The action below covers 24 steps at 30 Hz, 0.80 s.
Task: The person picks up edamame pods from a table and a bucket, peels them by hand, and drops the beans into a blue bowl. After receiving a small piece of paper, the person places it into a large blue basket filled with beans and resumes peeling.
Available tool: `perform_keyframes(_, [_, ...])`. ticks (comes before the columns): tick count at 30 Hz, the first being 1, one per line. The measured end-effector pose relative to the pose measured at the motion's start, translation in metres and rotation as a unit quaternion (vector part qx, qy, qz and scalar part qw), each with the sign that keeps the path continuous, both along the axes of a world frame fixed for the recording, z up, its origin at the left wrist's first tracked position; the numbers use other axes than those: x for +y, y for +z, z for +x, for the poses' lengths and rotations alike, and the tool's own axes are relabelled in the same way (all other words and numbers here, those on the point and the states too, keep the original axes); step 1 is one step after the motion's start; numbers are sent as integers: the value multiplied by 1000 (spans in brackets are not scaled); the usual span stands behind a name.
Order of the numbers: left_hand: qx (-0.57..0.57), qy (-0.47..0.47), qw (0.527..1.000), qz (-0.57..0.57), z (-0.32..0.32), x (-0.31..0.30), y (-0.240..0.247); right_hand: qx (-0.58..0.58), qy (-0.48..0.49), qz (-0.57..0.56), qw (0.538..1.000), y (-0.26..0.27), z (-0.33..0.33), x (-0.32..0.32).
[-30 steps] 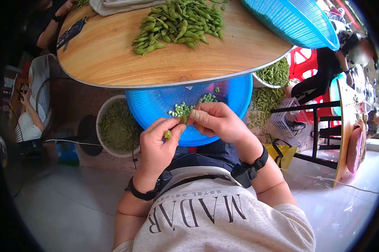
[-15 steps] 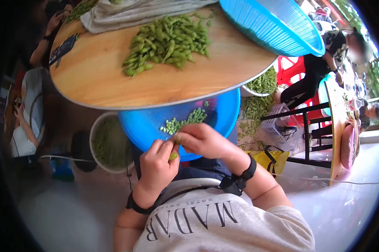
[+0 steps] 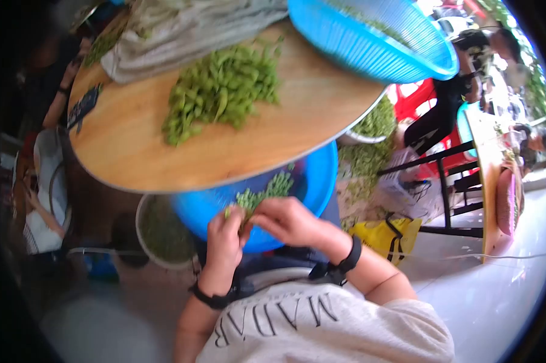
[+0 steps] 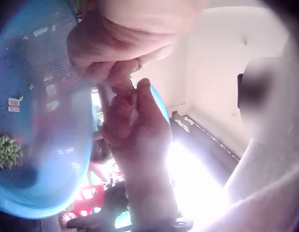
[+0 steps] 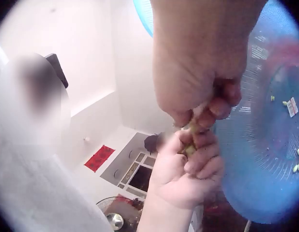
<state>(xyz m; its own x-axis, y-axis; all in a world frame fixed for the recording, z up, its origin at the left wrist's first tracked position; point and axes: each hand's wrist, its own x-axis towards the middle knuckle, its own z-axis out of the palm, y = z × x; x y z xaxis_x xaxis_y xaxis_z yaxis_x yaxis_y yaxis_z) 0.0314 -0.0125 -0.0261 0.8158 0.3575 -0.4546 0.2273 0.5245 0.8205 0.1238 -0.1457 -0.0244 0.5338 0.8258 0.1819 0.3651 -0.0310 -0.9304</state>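
Note:
Over the blue plastic basket, the two hands meet at the fingertips. My left hand holds a green edamame pod, and a bit of green pokes out past its fingers. In the right wrist view the pod shows between the curled fingers, mostly hidden. My right hand pinches at the pod's end, thumb against forefinger. Shelled green beans lie in the basket just beyond the hands. On the wooden table is a heap of whole pods.
A second blue basket stands on the table beside a grey cloth. A phone-like dark object lies at the left edge. Below are a tub of greenery, another tub and a yellow bag. Other people sit at both sides.
The head view has shifted, so the table and basket sit lower in it. Both hands stay together over the basket, and the pod between them is now more covered by the fingers.

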Motion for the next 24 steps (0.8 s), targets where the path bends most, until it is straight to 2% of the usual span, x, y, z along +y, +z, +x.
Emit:
perform_keyframes(3, [20, -15, 999, -33, 3, 2, -3, 53, 4, 30, 998, -18, -1, -5])
perform_keyframes(4, [32, -26, 998, -37, 3, 0, -5, 192, -9, 0, 981, -22, -3, -8])
perform_keyframes(5, [22, -30, 998, -51, 1, 2, -8, 280, -11, 0, 960, -21, -1, -11])
perform_keyframes(7, [27, -31, 998, -38, 1, 0, -11, 365, 1, -59, 929, -26, 6, -14])
perform_keyframes(10, [29, -36, 977, 208, 4, -10, -3, 292, -107, 0, 950, -34, 5, -12])
perform_keyframes(13, [0, -100, 927, 361, -1, -12, -8, 117, -102, -31, 987, -22, 10, -12])
perform_keyframes(14, [1, -133, 923, 361, -4, -14, -6, 62, -74, -19, 995, -28, 10, -11])
perform_keyframes(17, [2, -167, 929, 330, -13, -17, -10, 105, -3, -91, 990, -42, 6, -12])
perform_keyframes(18, [9, -187, 932, 310, -17, -17, -14, 86, -2, -87, 993, -49, 4, -12])
perform_keyframes(22, [44, -175, 948, 262, -29, -18, -29, 39, -67, -155, 985, -79, -3, -18])
perform_keyframes(24, [68, -145, 948, 275, -26, -13, -33, 44, -138, -125, 982, -79, 0, -17])
